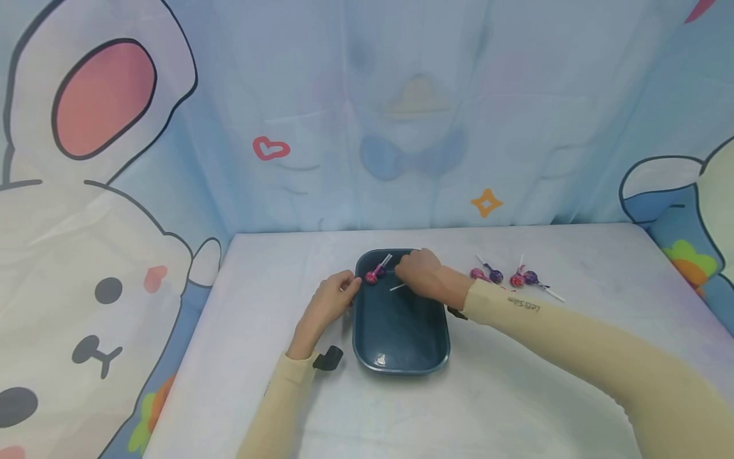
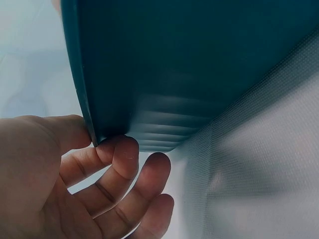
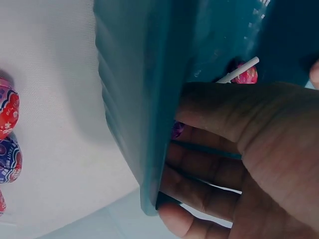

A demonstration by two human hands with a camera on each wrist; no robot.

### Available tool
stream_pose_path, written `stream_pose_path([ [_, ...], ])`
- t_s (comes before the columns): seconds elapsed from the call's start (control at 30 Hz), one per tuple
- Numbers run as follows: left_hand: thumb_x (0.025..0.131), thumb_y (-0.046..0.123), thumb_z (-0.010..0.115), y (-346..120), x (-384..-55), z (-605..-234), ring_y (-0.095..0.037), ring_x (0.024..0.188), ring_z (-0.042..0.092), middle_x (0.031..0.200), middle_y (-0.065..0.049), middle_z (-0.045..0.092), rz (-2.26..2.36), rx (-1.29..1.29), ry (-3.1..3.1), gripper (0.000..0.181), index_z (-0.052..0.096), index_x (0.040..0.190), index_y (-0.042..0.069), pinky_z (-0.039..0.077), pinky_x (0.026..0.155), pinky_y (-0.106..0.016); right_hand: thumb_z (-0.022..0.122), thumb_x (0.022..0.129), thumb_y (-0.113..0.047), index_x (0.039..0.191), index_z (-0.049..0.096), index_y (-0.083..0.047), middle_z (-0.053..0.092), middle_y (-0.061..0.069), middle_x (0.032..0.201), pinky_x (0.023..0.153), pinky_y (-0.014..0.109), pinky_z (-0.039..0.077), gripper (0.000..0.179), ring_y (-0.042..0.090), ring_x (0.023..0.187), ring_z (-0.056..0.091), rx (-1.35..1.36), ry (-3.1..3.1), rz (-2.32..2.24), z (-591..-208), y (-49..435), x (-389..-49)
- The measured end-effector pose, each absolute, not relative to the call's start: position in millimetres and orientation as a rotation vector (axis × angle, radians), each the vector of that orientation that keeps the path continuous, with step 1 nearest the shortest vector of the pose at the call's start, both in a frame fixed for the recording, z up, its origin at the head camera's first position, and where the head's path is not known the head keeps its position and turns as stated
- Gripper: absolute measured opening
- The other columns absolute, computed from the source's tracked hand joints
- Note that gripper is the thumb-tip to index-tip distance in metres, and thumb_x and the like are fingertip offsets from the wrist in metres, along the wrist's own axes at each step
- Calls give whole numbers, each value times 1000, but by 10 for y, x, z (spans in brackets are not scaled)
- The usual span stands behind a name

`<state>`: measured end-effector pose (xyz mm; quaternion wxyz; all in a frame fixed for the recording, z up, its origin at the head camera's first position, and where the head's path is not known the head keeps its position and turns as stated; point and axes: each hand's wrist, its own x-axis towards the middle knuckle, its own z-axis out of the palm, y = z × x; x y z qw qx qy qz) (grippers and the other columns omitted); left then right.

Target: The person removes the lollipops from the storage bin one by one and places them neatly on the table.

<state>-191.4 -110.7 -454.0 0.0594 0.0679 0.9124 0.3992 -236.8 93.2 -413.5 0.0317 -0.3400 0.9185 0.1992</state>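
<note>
A dark blue-green tray [image 1: 401, 338] lies on the table, long side pointing away from me. My left hand [image 1: 332, 296] pinches its left rim between thumb and fingers, as the left wrist view shows. Over the tray's far right part, my right hand [image 1: 423, 273] reaches in. Purple wrapper of a lollipop [image 3: 177, 130] shows between its thumb and fingers; a white stick [image 1: 397, 287] pokes out beside the hand in the head view. At the tray's far left lie a pink lollipop [image 1: 371, 278] and a purple lollipop [image 1: 381, 271], sticks pointing away.
Right of the tray, several wrapped lollipops lie on the white table [image 1: 516, 357], among them a purple one [image 1: 496, 276] and a red one [image 1: 517, 280]. Behind the table hangs a blue cartoon-printed curtain [image 1: 321, 76].
</note>
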Motion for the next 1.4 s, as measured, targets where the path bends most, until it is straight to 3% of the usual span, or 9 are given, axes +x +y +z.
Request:
stream_pose_path([
  [0.57,95,36,47,-1139,-1915,-4514,-14,64,54,72,-1,57,1186,188,2779,25,54,80,17,43,56,-26,66,81,-16,92,68,-14,65,5,86,68,38,49,11,23,75,59,-1032,2873,508,-3926,988,-2284],
  [0.93,95,33,47,-1116,-1908,-4533,-13,62,54,70,0,57,1189,211,2796,24,54,79,16,42,55,-26,74,76,-28,99,65,-16,64,3,89,75,37,49,28,21,81,60,-981,2906,417,-3829,1177,-2199],
  [1.4,94,37,47,-1098,-1906,-4529,-14,63,54,71,-1,57,1200,189,2762,27,54,79,17,42,55,-27,75,75,-28,84,63,-17,54,-3,71,58,30,43,19,12,63,50,-906,2938,150,-3677,1574,-2175],
])
